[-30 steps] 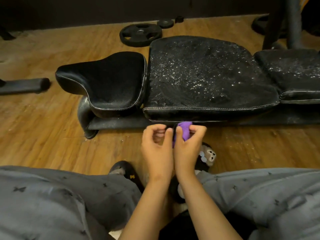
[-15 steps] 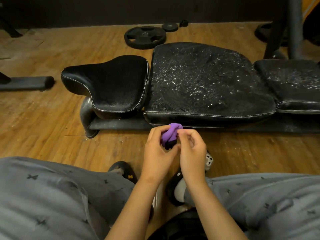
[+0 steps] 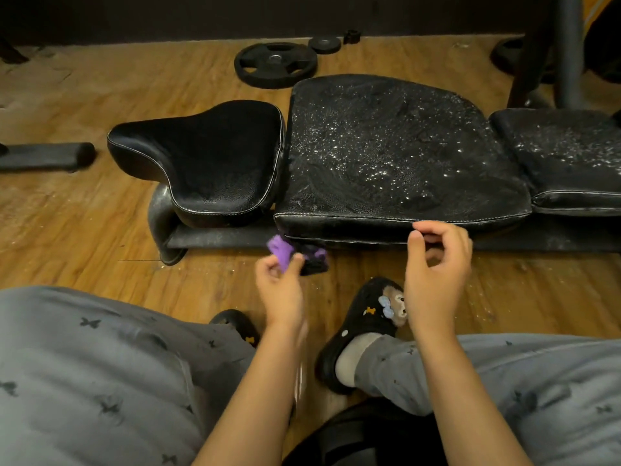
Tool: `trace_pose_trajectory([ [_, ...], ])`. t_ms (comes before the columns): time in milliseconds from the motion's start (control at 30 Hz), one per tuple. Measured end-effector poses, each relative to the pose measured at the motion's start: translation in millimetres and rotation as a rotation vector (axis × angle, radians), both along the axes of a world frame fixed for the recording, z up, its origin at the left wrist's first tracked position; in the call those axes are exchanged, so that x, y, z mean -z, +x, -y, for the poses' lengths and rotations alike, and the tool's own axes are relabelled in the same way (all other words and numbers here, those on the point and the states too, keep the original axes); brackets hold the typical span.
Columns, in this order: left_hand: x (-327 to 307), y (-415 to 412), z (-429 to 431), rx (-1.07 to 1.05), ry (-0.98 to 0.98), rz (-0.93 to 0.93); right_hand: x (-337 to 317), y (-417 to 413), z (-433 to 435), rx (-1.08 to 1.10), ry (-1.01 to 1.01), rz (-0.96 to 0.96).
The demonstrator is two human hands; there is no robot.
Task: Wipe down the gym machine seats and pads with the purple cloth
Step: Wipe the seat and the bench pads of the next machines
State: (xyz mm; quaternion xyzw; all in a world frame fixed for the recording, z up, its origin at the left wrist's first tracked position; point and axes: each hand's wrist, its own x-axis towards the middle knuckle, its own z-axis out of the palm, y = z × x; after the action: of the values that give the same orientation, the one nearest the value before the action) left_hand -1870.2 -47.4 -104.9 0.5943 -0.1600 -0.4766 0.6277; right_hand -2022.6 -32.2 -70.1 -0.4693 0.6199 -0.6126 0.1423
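Hands are parting: left hand is pinching the purple cloth, right hand is curling loosely, empty; middle pad is lying at one o'clock from the cloth.

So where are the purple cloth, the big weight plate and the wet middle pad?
purple cloth (image 3: 280, 250): head view, bunched purple fold.
weight plate (image 3: 275, 58): head view, centre hub.
middle pad (image 3: 386, 153): head view, wet top surface.

grey butterfly-print trousers, black clogs — charms
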Motion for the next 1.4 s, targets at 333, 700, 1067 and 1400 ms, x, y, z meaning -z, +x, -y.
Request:
trace_pose_trajectory([
  [333, -16.8, -27.5, -8.4, -0.072, -0.006, -0.094, 7.5, -5.8, -4.9, 0.005, 0.013, -0.069],
  [700, -17.5, -19.2, -2.5, -0.122, -0.045, -0.122, 9.7, -4.9, -3.2, 0.007, 0.009, -0.098],
  [1067, -45.7, -13.2, -8.0, -0.116, -0.249, 0.342, 8.8, 0.7, -4.2, 0.054, 0.049, -0.293],
  [1400, -64.1, -34.4, -17.4, 0.230, -0.331, 0.559, 3.5, 11.9, -11.7, 0.063, 0.083, -0.342],
])
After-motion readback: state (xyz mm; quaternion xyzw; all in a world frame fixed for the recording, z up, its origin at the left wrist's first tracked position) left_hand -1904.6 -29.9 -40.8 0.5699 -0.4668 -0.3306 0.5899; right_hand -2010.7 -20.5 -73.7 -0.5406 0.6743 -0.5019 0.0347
